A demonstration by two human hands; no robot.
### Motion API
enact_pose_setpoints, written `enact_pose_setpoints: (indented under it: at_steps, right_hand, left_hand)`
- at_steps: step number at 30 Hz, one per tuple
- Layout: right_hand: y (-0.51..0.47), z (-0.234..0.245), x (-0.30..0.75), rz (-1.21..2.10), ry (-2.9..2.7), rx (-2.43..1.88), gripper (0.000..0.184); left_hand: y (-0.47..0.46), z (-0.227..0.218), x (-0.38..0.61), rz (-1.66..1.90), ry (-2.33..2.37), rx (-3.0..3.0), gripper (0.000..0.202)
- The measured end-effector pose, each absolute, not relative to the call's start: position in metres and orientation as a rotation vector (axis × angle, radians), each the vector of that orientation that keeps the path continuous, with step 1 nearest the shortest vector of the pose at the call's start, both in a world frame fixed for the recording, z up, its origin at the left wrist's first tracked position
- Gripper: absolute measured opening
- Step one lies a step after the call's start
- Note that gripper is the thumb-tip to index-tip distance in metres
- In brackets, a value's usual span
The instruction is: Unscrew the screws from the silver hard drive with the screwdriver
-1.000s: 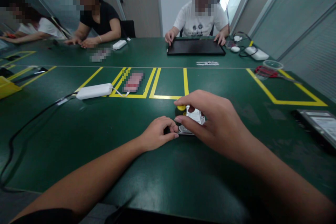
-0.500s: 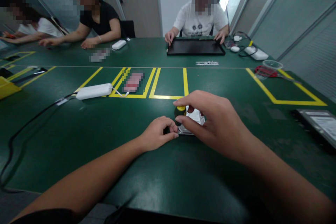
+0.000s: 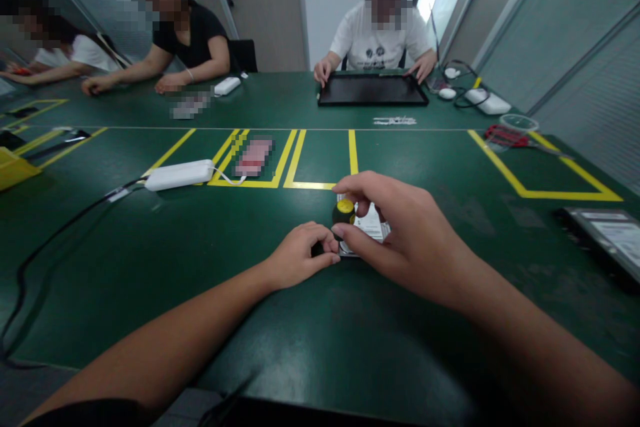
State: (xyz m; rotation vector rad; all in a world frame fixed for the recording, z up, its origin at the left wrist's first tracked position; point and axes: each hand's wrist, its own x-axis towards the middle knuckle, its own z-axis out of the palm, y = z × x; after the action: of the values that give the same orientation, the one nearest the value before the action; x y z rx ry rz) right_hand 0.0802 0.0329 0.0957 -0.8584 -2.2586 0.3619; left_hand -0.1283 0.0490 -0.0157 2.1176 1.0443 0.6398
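Note:
A small silver hard drive [image 3: 373, 227] lies flat on the green table [image 3: 165, 240] right in front of me. My right hand [image 3: 400, 233] curls over it, thumb and fingers closed round a short screwdriver with a black and yellow handle [image 3: 344, 211] that stands upright at the drive's left corner. My left hand [image 3: 300, 257] rests on the table with its fingers curled, pinching the drive's left edge beside the screwdriver. Most of the drive is hidden under my right hand.
A white power adapter [image 3: 179, 174] with a black cable lies to the left among yellow tape boxes. Another drive [image 3: 607, 233] sits at the right edge. Across the table a person holds a black tray [image 3: 373, 89]; two other people sit at the far left.
My right hand has shifted slightly left and turned around the screwdriver handle, so more of the yellow cap shows. My left hand has stayed in place.

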Motion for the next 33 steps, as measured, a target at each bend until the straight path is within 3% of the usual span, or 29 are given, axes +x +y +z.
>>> enact_pose_setpoints:
  at_steps: [7,16,28,33]
  right_hand:
    - [0.034,0.096,0.079,0.547,-2.336,-0.935,0.014]
    - [0.041,0.094,0.078,0.671,-2.412,-1.033,0.012]
    - [0.04,0.131,0.116,0.622,-2.246,-1.187,0.027]
    - [0.037,0.123,0.146,0.477,-2.192,-1.292,0.035]
  left_hand:
    - [0.05,-0.017,-0.129,0.639,1.031,2.148,0.012]
    - [0.049,-0.019,-0.131,0.64,1.062,2.162,0.026]
    - [0.046,-0.009,-0.13,0.62,1.065,2.177,0.027]
    - [0.046,-0.01,-0.13,0.617,1.074,2.176,0.028]
